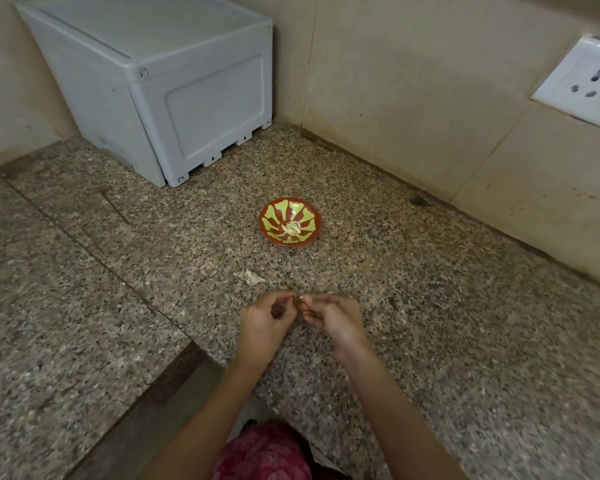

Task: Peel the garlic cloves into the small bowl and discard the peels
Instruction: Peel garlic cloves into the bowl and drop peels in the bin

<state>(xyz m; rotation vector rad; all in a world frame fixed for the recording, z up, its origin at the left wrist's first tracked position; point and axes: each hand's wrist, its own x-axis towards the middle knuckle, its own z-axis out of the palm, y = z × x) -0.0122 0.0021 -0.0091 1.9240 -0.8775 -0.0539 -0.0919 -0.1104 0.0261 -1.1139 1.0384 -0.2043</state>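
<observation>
A small red bowl [289,221] with a yellow-green pattern stands on the speckled granite counter [430,306] and holds several pale peeled garlic cloves [291,229]. A whitish piece of garlic [253,277], unpeeled clove or peel I cannot tell, lies on the counter between the bowl and my hands. My left hand [265,318] and my right hand [333,320] meet fingertip to fingertip just above the counter. Both pinch a small pale garlic clove [302,298], mostly hidden by the fingers.
A grey plastic box [160,88] stands in the back left corner against the beige tiled wall. A white wall socket [584,81] sits at the upper right. The counter is L-shaped, with its inner edge [174,372] to the left of my arms.
</observation>
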